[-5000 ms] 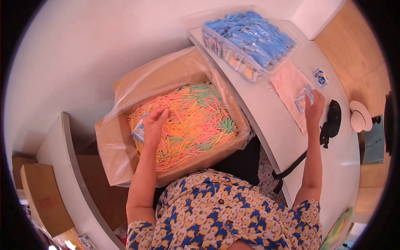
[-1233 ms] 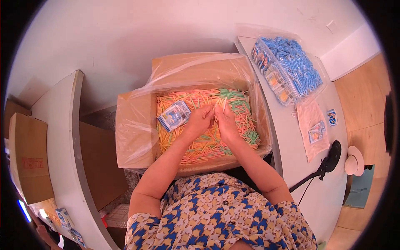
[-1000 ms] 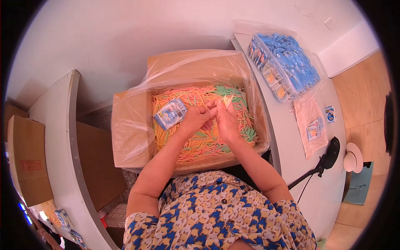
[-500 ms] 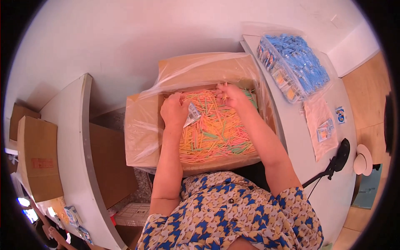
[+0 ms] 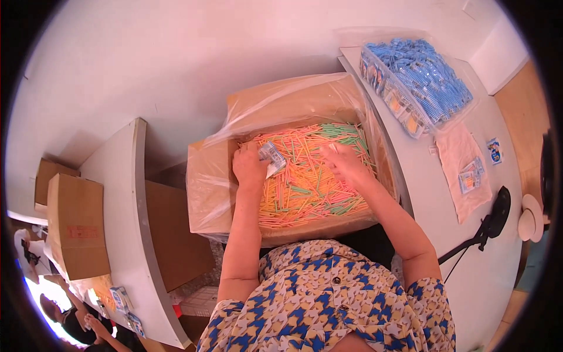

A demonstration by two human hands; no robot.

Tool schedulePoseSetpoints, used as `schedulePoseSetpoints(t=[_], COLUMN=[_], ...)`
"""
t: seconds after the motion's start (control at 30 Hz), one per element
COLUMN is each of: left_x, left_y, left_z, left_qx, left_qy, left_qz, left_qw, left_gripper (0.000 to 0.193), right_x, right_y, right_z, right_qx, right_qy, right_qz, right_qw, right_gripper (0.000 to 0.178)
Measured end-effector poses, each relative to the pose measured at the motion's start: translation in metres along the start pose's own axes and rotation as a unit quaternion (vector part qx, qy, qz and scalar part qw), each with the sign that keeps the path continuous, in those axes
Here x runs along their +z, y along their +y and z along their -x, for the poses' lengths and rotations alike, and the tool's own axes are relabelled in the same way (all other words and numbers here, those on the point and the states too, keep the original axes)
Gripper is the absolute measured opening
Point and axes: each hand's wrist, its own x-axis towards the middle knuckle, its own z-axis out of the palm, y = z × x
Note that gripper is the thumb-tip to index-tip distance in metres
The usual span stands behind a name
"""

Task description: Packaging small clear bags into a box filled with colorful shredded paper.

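A large cardboard box [image 5: 211, 193] lined with clear plastic lies in front of me, filled with thin pastel sticks [image 5: 305, 176] in pink, orange, yellow and green. At the left of the heap, my left hand [image 5: 249, 167] grips a small blue-and-white packet [image 5: 273, 158], which is tilted over the sticks. Whether the packet is open at its top is too small to tell. My right hand [image 5: 346, 164] hovers over the right half of the heap, fingers curled together in a pinch. What lies between those fingertips, if anything, cannot be made out.
On the right-hand table [image 5: 463, 258] stands a clear plastic tub [image 5: 404, 111] of blue packets. Beside it lie a pink cloth [image 5: 454, 202] with packets, a single packet [image 5: 495, 151] and a black stand [image 5: 497, 214]. Another table [image 5: 126, 234] with cartons [image 5: 76, 226] is at left; people work beyond.
My right hand has come nearer to me and slightly right, away from the box's far edge. My left hand keeps the packet, a little lower. The whole view has shifted slightly.
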Motion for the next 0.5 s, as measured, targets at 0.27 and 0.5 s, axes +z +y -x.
schedulePoseSetpoints(t=[0.27,0.5], left_x=[-0.010,-0.006], left_y=[0.009,0.003], left_z=[0.000,-0.001], left_qx=[0.003,0.011], left_qy=[0.055,0.014], left_qz=[-0.089,-0.109], left_qw=[0.995,0.994], left_gripper=[0.038,0.031], right_x=[-0.001,-0.009], right_y=[0.022,0.043], right_z=[0.002,-0.013], right_qx=[-0.124,-0.132], right_qy=[-0.018,-0.010], right_qz=[0.150,0.181], right_qw=[0.981,0.975], right_gripper=[0.024,0.034])
